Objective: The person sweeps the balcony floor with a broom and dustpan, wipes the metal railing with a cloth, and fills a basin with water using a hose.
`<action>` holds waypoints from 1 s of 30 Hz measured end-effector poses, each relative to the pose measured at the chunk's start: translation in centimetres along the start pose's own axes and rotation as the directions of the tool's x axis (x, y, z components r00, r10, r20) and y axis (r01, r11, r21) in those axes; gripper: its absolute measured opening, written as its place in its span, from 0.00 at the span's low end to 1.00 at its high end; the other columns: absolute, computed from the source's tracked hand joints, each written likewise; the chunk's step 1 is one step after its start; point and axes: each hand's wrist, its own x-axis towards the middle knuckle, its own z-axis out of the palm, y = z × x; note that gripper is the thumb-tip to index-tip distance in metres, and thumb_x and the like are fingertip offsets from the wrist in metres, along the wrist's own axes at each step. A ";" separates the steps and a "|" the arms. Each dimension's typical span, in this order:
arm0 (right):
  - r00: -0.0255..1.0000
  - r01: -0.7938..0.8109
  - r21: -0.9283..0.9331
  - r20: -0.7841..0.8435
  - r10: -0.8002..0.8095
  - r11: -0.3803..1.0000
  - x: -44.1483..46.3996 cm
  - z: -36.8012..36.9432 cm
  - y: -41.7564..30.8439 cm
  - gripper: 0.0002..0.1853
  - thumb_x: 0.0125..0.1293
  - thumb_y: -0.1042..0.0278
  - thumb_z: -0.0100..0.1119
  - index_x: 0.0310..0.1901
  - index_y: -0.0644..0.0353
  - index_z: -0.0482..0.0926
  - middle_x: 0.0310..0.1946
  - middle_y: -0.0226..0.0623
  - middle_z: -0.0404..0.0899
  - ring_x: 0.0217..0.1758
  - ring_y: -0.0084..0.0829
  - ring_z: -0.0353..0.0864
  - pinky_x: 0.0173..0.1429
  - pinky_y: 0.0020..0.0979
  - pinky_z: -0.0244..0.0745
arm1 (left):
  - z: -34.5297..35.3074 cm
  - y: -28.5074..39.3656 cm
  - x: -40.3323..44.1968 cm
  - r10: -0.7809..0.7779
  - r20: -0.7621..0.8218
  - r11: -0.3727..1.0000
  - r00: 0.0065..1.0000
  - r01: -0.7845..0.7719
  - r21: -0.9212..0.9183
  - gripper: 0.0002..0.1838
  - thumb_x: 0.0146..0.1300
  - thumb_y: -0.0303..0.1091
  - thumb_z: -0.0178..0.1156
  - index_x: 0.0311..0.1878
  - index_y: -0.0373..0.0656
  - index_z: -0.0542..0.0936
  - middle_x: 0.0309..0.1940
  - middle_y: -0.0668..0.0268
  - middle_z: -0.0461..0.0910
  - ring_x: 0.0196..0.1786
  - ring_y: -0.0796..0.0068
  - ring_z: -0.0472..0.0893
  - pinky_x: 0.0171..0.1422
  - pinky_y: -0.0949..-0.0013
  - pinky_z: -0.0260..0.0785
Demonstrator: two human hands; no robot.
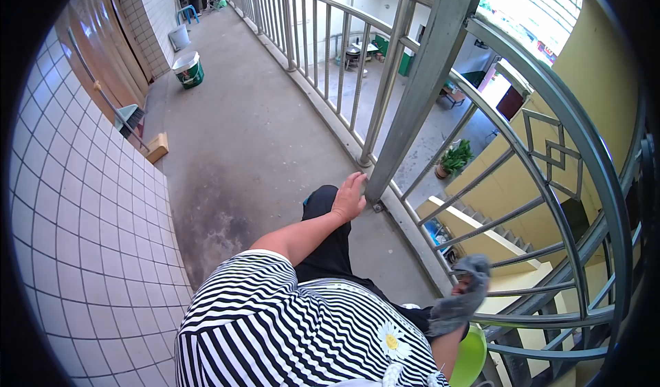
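Note:
My left hand [349,198] hovers over or rests by my dark-trousered knee [322,201], its fingers stretched out close to the foot of the square metal post [419,91]. It holds nothing. At the lower right, my right hand [463,284] grips a grey rag [457,308], which wraps over the fingers and hangs down the wrist. The rag is against or just in front of the lower bars of the metal railing [509,291]; whether it touches them I cannot tell. Below my right forearm is a bright green basin [471,358], partly hidden by my arm and body.
A white-and-green bucket [189,71], a pale bin [179,38] and a blue stool [187,14] stand along the walkway. A broom and dustpan [129,119] lean at the tiled wall [75,229]. Two people stand at the far end. Beyond the railing lies a lower courtyard.

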 end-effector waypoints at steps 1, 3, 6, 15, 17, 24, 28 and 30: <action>0.989 -0.144 0.204 -0.003 0.148 0.968 2.0 -3.1 3.1 0.13 0.54 0.51 0.47 0.33 0.50 0.70 0.23 0.30 0.73 0.14 0.19 0.66 0.09 0.15 0.55 | -0.1 0.0 0.2 0.000 0.001 1.000 1.000 0.000 0.003 0.32 0.41 0.25 0.53 0.54 0.41 0.59 0.51 0.54 0.58 0.54 0.54 0.61 0.57 0.63 0.56; 0.995 -0.102 -0.070 -0.013 0.102 0.992 3.1 -6.2 7.9 0.18 0.56 0.47 0.39 0.33 0.52 0.71 0.25 0.31 0.73 0.16 0.22 0.69 0.11 0.22 0.60 | -0.6 -0.1 1.1 -0.022 -0.089 0.998 0.996 0.016 -0.064 0.31 0.42 0.26 0.54 0.54 0.42 0.59 0.52 0.56 0.58 0.54 0.55 0.61 0.58 0.62 0.54; 0.906 0.421 -0.727 0.364 -0.216 0.542 2.7 -5.4 11.3 0.23 0.57 0.47 0.32 0.38 0.57 0.72 0.31 0.37 0.75 0.26 0.30 0.74 0.24 0.33 0.71 | -1.5 -1.8 3.5 -0.019 -0.250 0.996 0.968 -0.003 -0.088 0.31 0.41 0.25 0.52 0.55 0.38 0.59 0.50 0.52 0.60 0.53 0.57 0.62 0.57 0.66 0.56; 0.897 -0.442 0.279 0.160 0.412 0.853 3.7 -5.8 11.0 0.30 0.54 0.47 0.35 0.52 0.64 0.63 0.50 0.47 0.65 0.52 0.47 0.64 0.57 0.47 0.56 | -25.2 -13.0 15.9 -0.389 -0.697 0.805 0.602 0.590 0.060 0.36 0.45 0.33 0.53 0.59 0.37 0.52 0.52 0.45 0.61 0.55 0.49 0.61 0.60 0.58 0.53; 0.914 -0.405 0.306 0.160 0.373 0.862 3.6 -5.4 10.4 0.30 0.54 0.48 0.36 0.52 0.63 0.63 0.50 0.46 0.65 0.53 0.47 0.63 0.58 0.47 0.55 | -31.8 -11.1 15.1 -0.532 -0.738 0.701 0.415 0.705 -0.109 0.37 0.46 0.35 0.54 0.59 0.38 0.51 0.53 0.46 0.60 0.55 0.51 0.61 0.58 0.61 0.56; 0.911 -0.413 0.356 0.143 0.387 0.838 3.6 -4.7 11.5 0.28 0.55 0.49 0.35 0.52 0.60 0.63 0.51 0.45 0.65 0.54 0.46 0.63 0.58 0.47 0.55 | -39.6 -16.1 12.9 -0.837 -0.259 0.307 0.482 0.805 0.508 0.33 0.46 0.34 0.52 0.59 0.51 0.56 0.62 0.64 0.47 0.62 0.55 0.53 0.61 0.55 0.50; 0.909 -0.414 0.347 0.200 0.365 0.842 2.3 -2.4 10.4 0.30 0.56 0.45 0.31 0.55 0.60 0.60 0.54 0.45 0.62 0.55 0.47 0.61 0.58 0.49 0.53 | -41.2 -17.1 14.1 -0.561 -0.745 0.325 0.362 0.924 0.204 0.25 0.44 0.33 0.53 0.51 0.53 0.70 0.64 0.69 0.39 0.64 0.58 0.48 0.61 0.46 0.45; 0.914 -0.406 0.346 0.169 0.370 0.846 2.3 -2.8 9.9 0.32 0.56 0.42 0.30 0.55 0.59 0.60 0.54 0.45 0.61 0.55 0.48 0.61 0.58 0.49 0.53 | -42.1 -9.9 13.5 -0.560 -0.696 0.254 0.450 0.893 0.373 0.23 0.44 0.34 0.54 0.49 0.51 0.71 0.63 0.68 0.43 0.63 0.59 0.50 0.61 0.46 0.46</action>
